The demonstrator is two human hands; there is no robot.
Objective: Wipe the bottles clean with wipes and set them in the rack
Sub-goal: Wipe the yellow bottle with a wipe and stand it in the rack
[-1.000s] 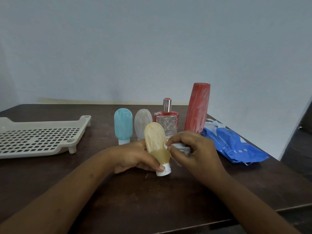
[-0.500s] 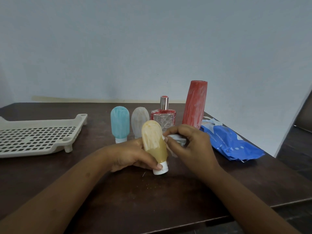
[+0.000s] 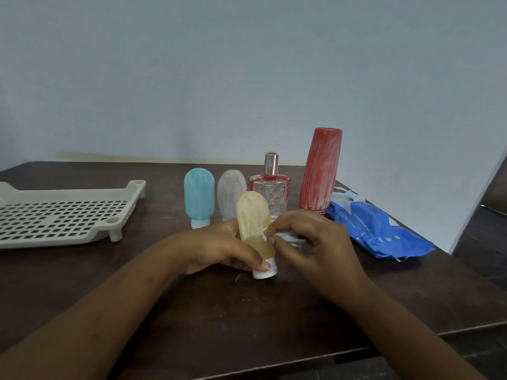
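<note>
Two hands engaged: left hand (image 3: 219, 249) grips yellow bottle (image 3: 251, 216), top leaning 11 o'clock; right hand (image 3: 318, 238) pinches wipe (image 3: 287, 238) at its 3 o'clock.

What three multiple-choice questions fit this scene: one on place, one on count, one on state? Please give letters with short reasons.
1. Where is the rack? A) left of the bottles B) right of them C) behind them
2. How many bottles stand behind the yellow bottle? A) two B) four C) six
3. What is the right hand doing? A) hanging open B) pinching a wipe at the yellow bottle C) reaching for the rack

1 A: it lies far left.
2 B: blue bottle, white bottle, perfume bottle, red bottle.
3 B: its fingers curl round the wipe; the left hand grips the bottle.
</note>
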